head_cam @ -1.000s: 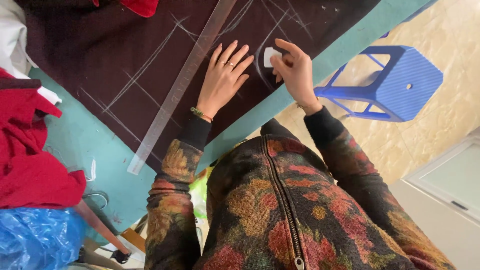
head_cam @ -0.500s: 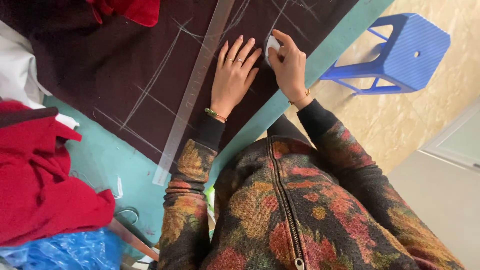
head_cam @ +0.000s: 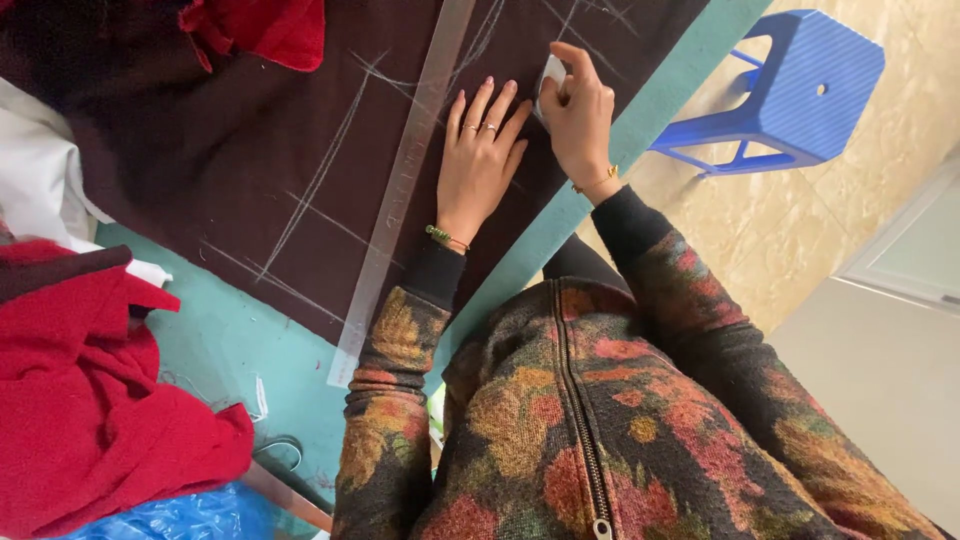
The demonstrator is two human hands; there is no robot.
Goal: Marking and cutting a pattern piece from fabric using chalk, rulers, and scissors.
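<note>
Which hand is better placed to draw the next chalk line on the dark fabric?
Right. The right hand already pinches the white chalk against the dark fabric, while the left hand lies flat, pressing the cloth beside the clear ruler.

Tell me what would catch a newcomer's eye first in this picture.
Probably the dark maroon cloth crossed with pale chalk lines, spread over the teal table in the upper middle. On it the left hand lies flat beside a long clear ruler, while the right hand pinches a white piece of chalk against the cloth. A bright blue plastic stool stands on the floor at upper right, and red fabric is heaped at lower left.
</note>
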